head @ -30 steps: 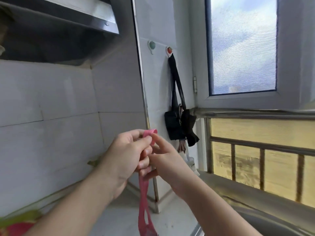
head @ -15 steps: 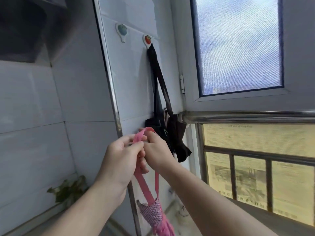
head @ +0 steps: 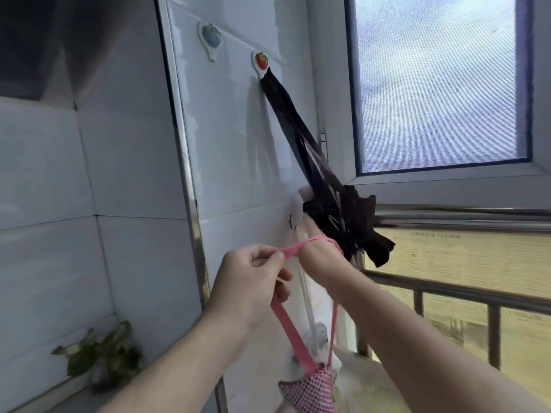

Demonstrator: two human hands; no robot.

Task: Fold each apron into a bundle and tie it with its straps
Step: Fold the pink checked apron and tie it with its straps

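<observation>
Pink apron strap (head: 293, 249) pinched by left hand (head: 253, 284), looped over right hand (head: 320, 257).

Pink checked apron (head: 310, 391) hangs bundled at 6 o'clock, its strap (head: 287, 324) looping upward; black apron (head: 343, 216) hangs bundled at centre.

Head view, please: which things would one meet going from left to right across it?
Potted plant → blue hook → left hand → red hook → dark apron bundle → window.
</observation>
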